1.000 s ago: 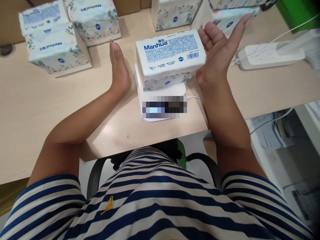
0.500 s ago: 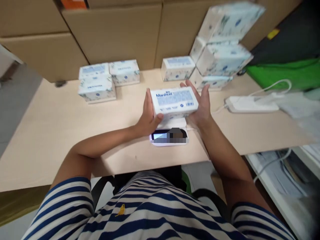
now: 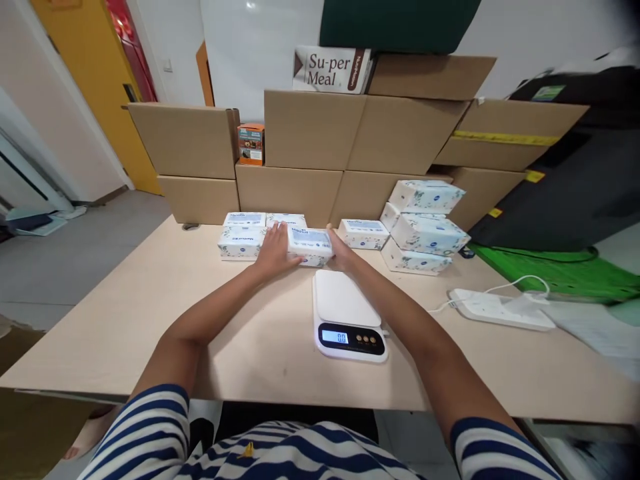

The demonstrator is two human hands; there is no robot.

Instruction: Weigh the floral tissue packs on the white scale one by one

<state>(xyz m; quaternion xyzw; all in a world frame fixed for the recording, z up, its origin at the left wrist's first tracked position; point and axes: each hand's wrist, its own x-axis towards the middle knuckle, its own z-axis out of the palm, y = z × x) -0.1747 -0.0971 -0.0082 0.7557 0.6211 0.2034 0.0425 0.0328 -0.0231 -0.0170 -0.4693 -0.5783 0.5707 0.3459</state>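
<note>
Between my two hands is a white tissue pack [image 3: 310, 245] with blue print, beyond the scale and beside the left group of packs. My left hand [image 3: 276, 252] grips its left side, thumb along the front. On its right side my right hand [image 3: 340, 249] presses, its fingers partly hidden. Just left of it lie more tissue packs [image 3: 243, 241], and one shows partly behind my left hand. The white kitchen scale [image 3: 347, 300] carries nothing on its plate, and its lit display reads 0.0.
A single tissue pack [image 3: 363, 235] and a stack of tissue packs [image 3: 427, 230] stand at the right. Cardboard boxes [image 3: 295, 193] line the back of the table [image 3: 240, 347]. A white power strip [image 3: 500, 308] with cables lies at right, near a green mat [image 3: 550, 270].
My hands have carried the tissue pack from above the scale away from me and leftward, to the left group. The scale's plate is now uncovered. The head view has tilted up.
</note>
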